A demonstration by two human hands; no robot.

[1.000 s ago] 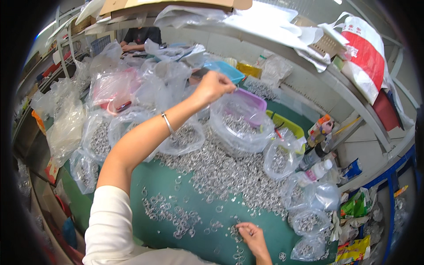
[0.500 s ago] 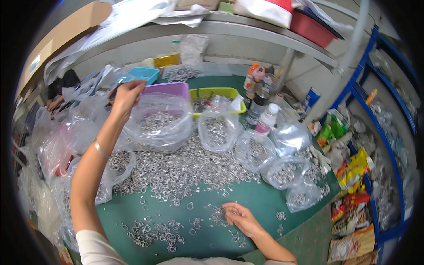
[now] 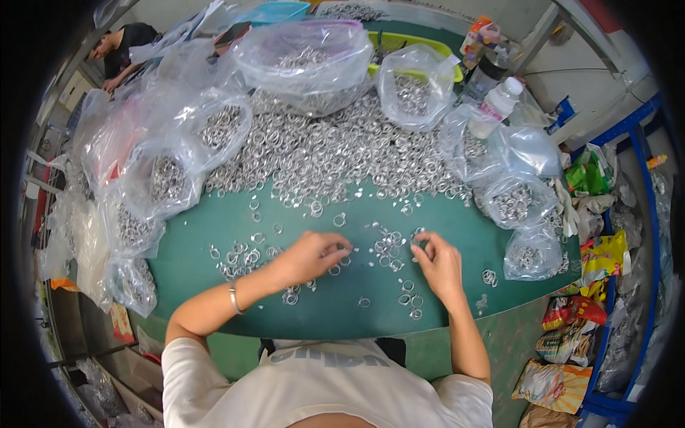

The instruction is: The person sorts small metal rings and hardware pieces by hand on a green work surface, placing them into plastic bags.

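Over the green table, my left hand (image 3: 314, 258), with a silver bangle on its wrist, has its fingers curled together at the right edge of a small cluster of silver rings (image 3: 242, 262). What its fingertips hold, if anything, is too small to make out. My right hand (image 3: 439, 265) pinches with thumb and forefinger at a silver ring (image 3: 417, 232). Between the hands lies another small group of rings (image 3: 389, 246) with tiny bright pieces. Several loose rings (image 3: 410, 299) are scattered nearer me. A large heap of rings (image 3: 321, 153) spreads across the table behind both hands.
Clear plastic bags of rings (image 3: 168, 178) line the left side, and more bags (image 3: 514, 203) stand at the right. Behind the heap are a bagged purple tub (image 3: 307, 53), a yellow-green basket (image 3: 446, 53) and a white bottle (image 3: 499, 103). A co-worker (image 3: 128, 50) is at far left.
My left hand has come down from beside the tubs at the back to the table. My right hand stays by the small ring group, fingers now pinched. The view has tilted downward.
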